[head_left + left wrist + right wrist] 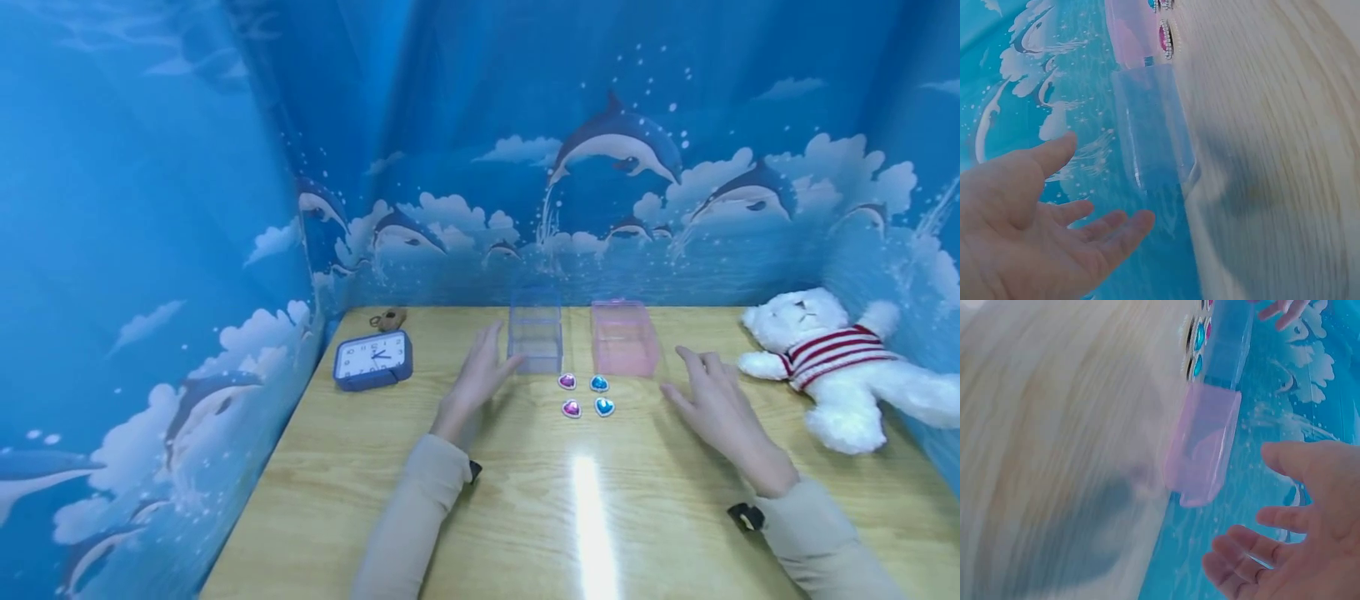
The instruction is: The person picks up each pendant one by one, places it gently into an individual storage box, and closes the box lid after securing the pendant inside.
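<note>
A see-through blue plastic box [536, 343] and a see-through pink plastic box [626, 343] stand side by side near the table's back edge. Just in front of them lie heart-shaped gems with pale rims: two pink ones [572, 408] on the left, two blue ones [603, 407] on the right. My left hand [472, 383] hovers beside the blue box, fingers spread and holding nothing. To the right of the pink box, my right hand [716, 404] is likewise spread and bare. Each wrist view shows the palm facing the nearer box, apart from it.
At the table's left stands a blue alarm clock [373, 360], with a small brown object [392, 318] behind it. A white teddy bear [847, 358] in a striped sweater lies at the right. A dolphin-print curtain [480, 167] encloses the wooden table [517, 533].
</note>
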`<state>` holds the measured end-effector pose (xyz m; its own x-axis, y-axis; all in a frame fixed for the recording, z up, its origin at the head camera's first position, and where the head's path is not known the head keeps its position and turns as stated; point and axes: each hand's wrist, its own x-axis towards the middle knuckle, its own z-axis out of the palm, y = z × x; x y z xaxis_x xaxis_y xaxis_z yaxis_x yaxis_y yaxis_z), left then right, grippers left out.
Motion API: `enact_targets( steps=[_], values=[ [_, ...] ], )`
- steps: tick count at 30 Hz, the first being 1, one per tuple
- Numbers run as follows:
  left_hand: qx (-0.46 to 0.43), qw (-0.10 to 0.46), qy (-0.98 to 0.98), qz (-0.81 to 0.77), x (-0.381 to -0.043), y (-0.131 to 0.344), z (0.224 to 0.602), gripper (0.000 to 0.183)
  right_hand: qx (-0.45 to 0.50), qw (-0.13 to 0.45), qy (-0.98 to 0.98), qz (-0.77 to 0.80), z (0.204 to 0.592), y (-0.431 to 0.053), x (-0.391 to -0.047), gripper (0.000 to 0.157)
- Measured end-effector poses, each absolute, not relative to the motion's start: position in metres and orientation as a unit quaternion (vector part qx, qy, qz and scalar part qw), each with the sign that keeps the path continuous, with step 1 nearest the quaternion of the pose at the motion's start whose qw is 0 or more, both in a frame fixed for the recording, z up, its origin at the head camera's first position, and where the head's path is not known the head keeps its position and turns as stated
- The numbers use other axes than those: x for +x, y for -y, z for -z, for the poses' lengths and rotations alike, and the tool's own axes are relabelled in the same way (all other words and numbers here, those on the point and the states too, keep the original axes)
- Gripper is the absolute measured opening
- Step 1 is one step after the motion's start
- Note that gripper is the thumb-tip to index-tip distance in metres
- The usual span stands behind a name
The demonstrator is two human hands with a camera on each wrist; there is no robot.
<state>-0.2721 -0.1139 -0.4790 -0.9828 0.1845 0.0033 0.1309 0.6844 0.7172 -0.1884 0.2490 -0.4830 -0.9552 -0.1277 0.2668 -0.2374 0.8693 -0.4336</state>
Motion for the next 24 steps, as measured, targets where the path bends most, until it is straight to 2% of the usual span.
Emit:
enact_targets(
  steps=[12,20,24],
  values=[
    [0.063,0.052,-0.900,-0.428,-0.288,0.103,0.486,0.079,0.129,0.054,0.957,-0.255,0.489,-0.213,-0.206,0.044],
    [0.049,0.064,-0.891,-0.446,-0.289,0.098,0.487,0.078,0.143,0.068,0.962,-0.224,0.498,-0.184,-0.219,0.033],
    [0.047,0.072,-0.896,-0.436,-0.289,0.095,0.488,0.078,0.140,0.073,0.965,-0.211,0.502,-0.172,-0.224,0.021]
  ],
)
